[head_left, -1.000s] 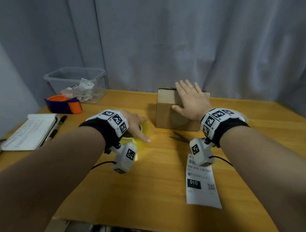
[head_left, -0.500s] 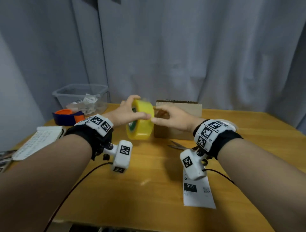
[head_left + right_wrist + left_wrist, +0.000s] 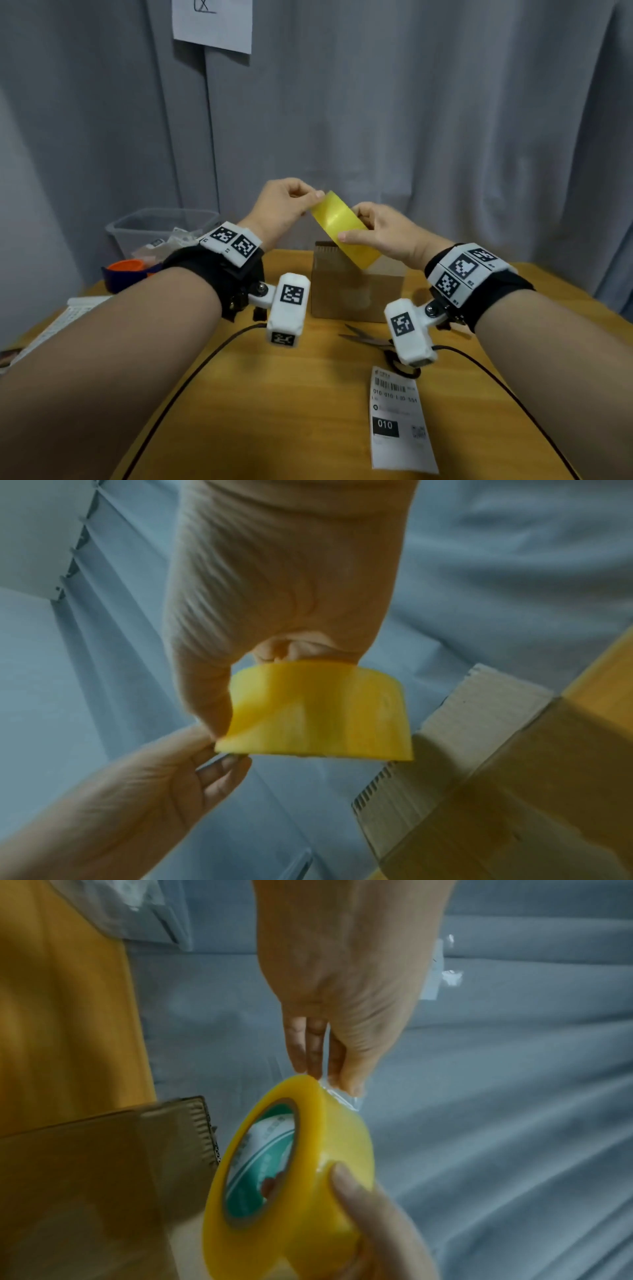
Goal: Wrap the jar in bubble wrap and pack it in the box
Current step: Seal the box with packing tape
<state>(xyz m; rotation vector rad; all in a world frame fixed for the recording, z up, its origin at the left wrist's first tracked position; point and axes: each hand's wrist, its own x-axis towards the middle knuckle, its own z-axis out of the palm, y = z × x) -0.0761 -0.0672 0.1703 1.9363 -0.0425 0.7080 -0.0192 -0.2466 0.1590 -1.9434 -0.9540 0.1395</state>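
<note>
The right hand [image 3: 383, 233] grips the yellow roll of packing tape [image 3: 344, 229] above the closed brown cardboard box [image 3: 356, 291] on the tabletop [image 3: 308, 394], while the left hand's [image 3: 281, 205] fingers [image 3: 349, 1074] pinch its loose end at the roll's upper-left edge.

I see a wooden table [image 3: 274, 411] carrying a closed cardboard box [image 3: 356, 294], scissors [image 3: 368, 337] and a printed shipping label [image 3: 399, 425]. At its left stand a clear plastic bin [image 3: 154, 229] and a notebook [image 3: 65, 317].

The tape roll [image 3: 344, 229] is translucent yellow with a teal-and-white printed core. The box [image 3: 356, 294] is plain brown cardboard. The surface [image 3: 308, 411] is orange-toned wood. The label [image 3: 399, 421] is white with black barcode print.
</note>
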